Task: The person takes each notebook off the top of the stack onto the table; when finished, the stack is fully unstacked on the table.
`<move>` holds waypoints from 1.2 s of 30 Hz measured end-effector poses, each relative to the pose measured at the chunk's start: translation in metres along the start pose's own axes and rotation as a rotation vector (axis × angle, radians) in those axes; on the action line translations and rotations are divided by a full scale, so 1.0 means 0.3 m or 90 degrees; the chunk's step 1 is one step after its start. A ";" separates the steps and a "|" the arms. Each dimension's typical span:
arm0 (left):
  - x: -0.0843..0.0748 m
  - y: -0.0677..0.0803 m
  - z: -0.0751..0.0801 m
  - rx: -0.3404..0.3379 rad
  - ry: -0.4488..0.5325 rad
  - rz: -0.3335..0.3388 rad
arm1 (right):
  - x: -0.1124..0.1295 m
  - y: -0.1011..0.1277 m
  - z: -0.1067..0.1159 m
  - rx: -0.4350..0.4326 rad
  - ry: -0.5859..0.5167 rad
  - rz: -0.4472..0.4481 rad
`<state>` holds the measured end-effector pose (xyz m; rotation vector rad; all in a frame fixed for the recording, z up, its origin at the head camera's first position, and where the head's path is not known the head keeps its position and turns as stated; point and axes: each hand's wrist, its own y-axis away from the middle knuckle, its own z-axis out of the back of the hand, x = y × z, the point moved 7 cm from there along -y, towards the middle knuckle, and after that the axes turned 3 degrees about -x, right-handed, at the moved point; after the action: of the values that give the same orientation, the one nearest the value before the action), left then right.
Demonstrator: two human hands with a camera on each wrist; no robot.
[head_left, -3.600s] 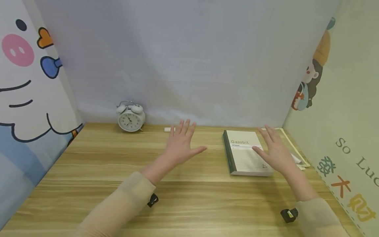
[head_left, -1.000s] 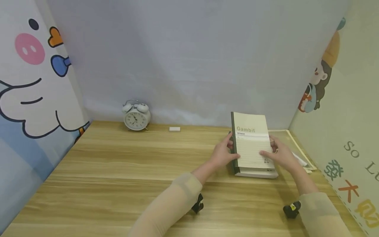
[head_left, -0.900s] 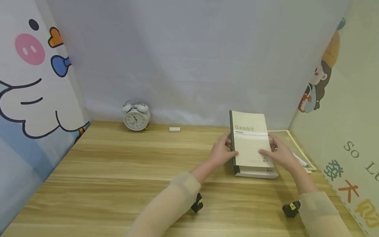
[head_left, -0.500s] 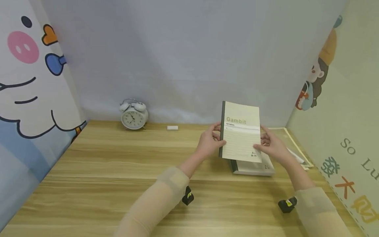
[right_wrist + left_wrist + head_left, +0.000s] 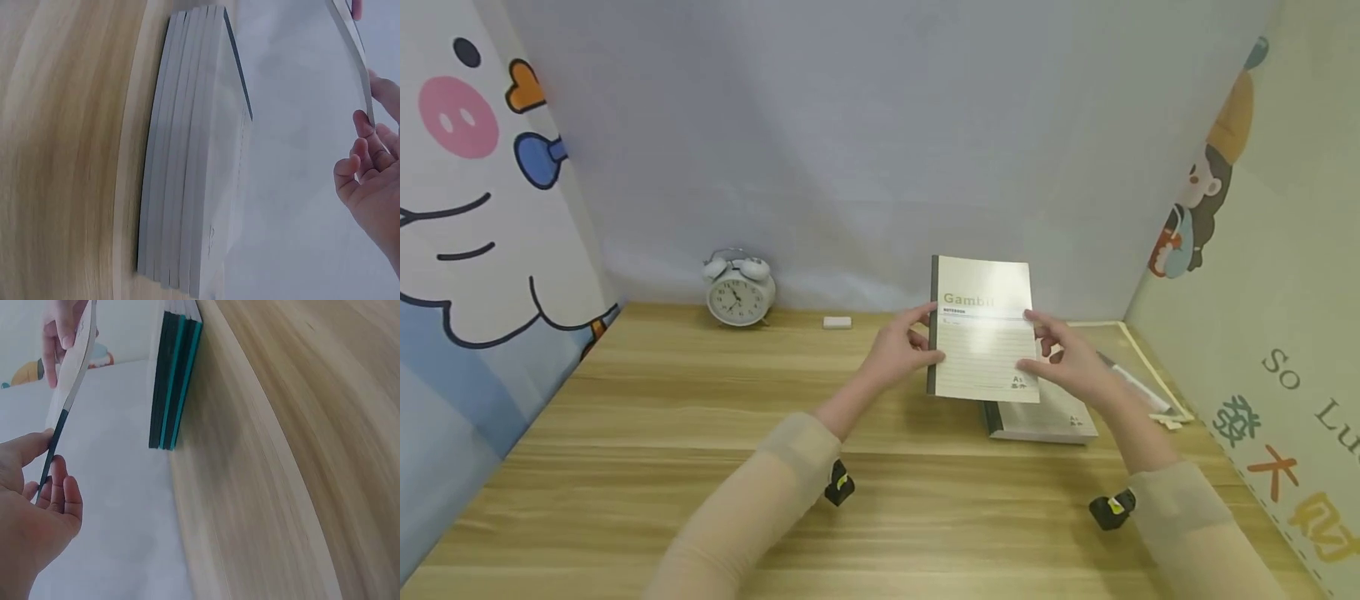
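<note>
Left hand [image 5: 895, 352] and right hand [image 5: 1071, 362] pinch opposite sides of a notebook [image 5: 983, 354], fingers clamped. Notebook stack [image 5: 1051, 420] lies lower, apart, near back right corner of desk [image 5: 647, 417].

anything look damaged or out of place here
Nothing looks damaged or spilled. The held notebook bends slightly between the left hand and right hand, the notebook stack is roughly aligned, and the alarm clock stands upright.

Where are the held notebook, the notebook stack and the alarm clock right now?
Held notebook [image 5: 982, 332], head view: middle of its front cover.
Notebook stack [image 5: 187, 156], right wrist view: the page edges along its side.
Alarm clock [image 5: 737, 298], head view: its dial.
</note>
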<state>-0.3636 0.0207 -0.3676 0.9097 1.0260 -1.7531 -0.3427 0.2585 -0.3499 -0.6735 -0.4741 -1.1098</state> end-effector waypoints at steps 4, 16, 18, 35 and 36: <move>0.025 0.011 0.036 0.006 -0.036 0.009 | 0.012 -0.018 -0.039 0.019 0.044 0.011; 0.091 0.052 0.106 0.034 -0.158 0.008 | 0.007 -0.034 -0.169 0.097 0.080 0.024; 0.104 0.056 0.107 0.045 -0.164 0.008 | -0.003 -0.035 -0.190 0.108 0.081 0.018; 0.232 0.079 0.060 0.154 -0.368 -0.002 | -0.058 -0.056 -0.303 0.180 0.084 0.018; 0.240 0.079 0.058 0.162 -0.382 0.000 | -0.061 -0.059 -0.306 0.182 0.088 0.015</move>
<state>-0.3687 -0.0247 -0.4306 0.4715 0.4190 -2.0091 -0.3643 0.2010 -0.4227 -0.3494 -0.4918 -1.0336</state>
